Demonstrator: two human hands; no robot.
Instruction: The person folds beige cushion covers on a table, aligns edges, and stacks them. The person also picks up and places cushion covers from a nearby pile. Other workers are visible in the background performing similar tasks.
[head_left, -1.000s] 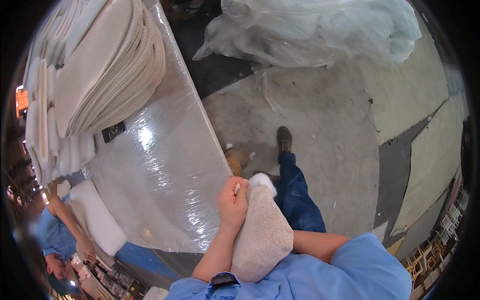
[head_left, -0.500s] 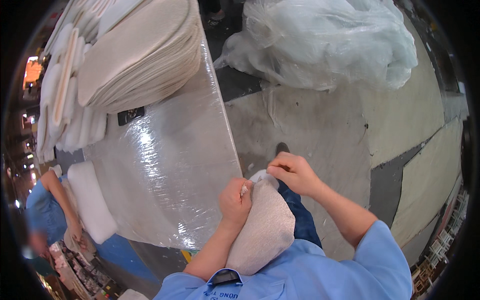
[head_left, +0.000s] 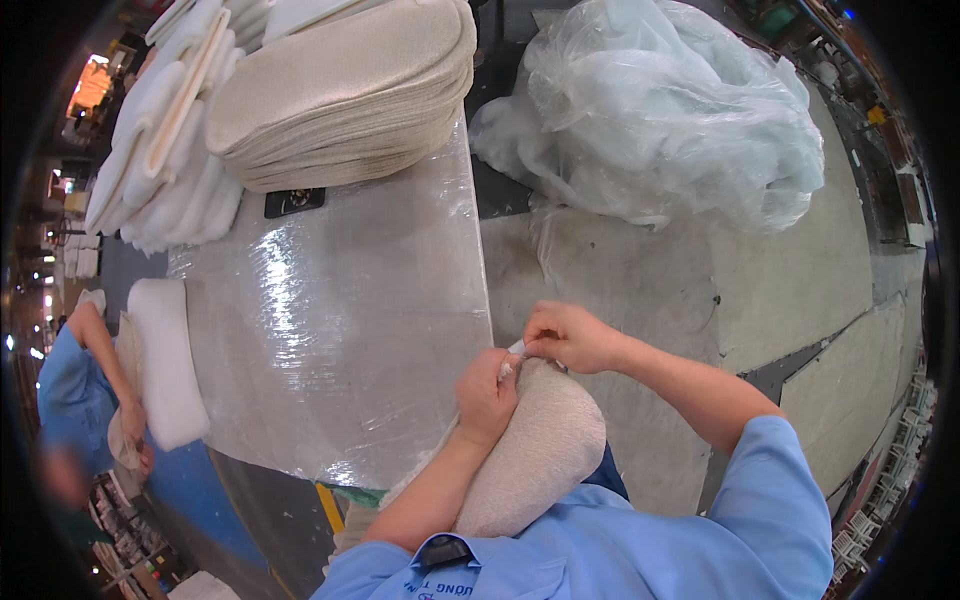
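Observation:
A beige textured fabric cushion cover rests against my blue shirt, its body bulging out. My left hand is closed round the upper edge of the cover. Some white material, probably padding, pokes out between my two hands. With fingers pinched together, my right hand holds that edge right beside the left one. What lies under my right fingertips is hidden.
A table covered in clear film lies at left, bearing a stack of beige cushion covers, white padding and a small black object. Padding in a clear plastic bag lies ahead. Another person works at far left beside a white pad.
My right hand has moved left, close against my left hand, and less white padding shows. The cover looks rounder. The whole view has turned slightly.

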